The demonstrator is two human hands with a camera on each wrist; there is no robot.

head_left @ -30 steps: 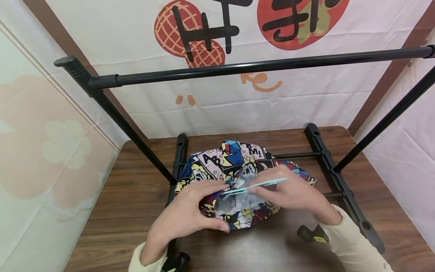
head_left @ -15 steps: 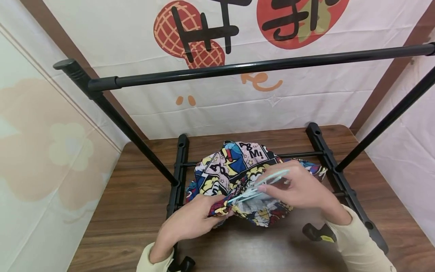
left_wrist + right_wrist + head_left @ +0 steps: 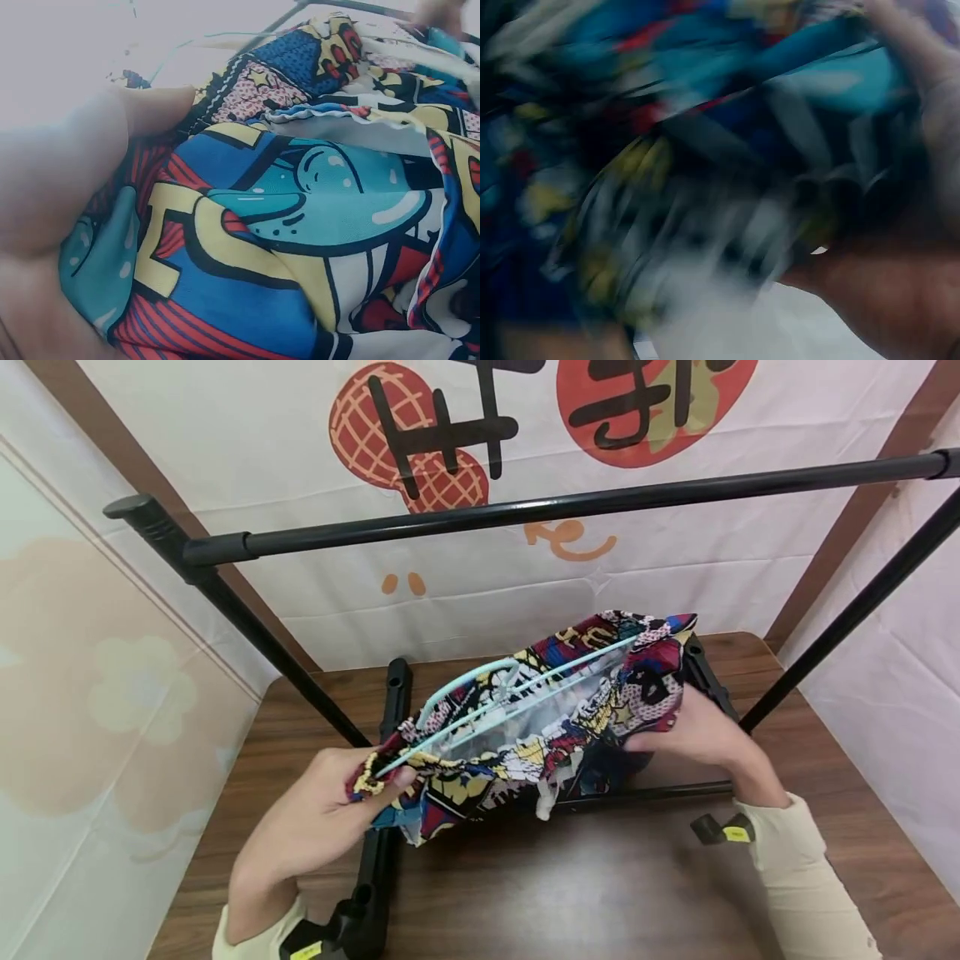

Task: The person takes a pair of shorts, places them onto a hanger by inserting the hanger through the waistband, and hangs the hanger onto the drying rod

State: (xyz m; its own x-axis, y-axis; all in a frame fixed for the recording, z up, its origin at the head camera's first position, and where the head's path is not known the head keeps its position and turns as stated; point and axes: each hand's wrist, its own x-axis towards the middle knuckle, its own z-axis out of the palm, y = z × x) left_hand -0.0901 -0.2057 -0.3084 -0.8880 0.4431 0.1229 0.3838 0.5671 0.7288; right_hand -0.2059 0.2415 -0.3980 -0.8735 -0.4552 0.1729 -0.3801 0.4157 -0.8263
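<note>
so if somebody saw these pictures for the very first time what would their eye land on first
Probably the comic-print cloth, a loud mix of red, blue, yellow and black between the left hand and the right hand. Next, the pale mint hanger spanning its open top in the head view. Beyond, a black rack bar cuts across a white backdrop with large red shapes and bold black strokes.

Bore on the garment [image 3: 465, 787] a comic print in blue, red, yellow, white, black, pink and turquoise, with pale grey inside. Showed plain pale turquoise on the hanger [image 3: 504, 695], solid black on the rack [image 3: 525, 512]. Displayed brown wood grain across the tabletop [image 3: 540, 893]. Carried black lettering [image 3: 450, 437] plus red and orange motifs [image 3: 358, 422] on the white backdrop [image 3: 315, 568].
</note>
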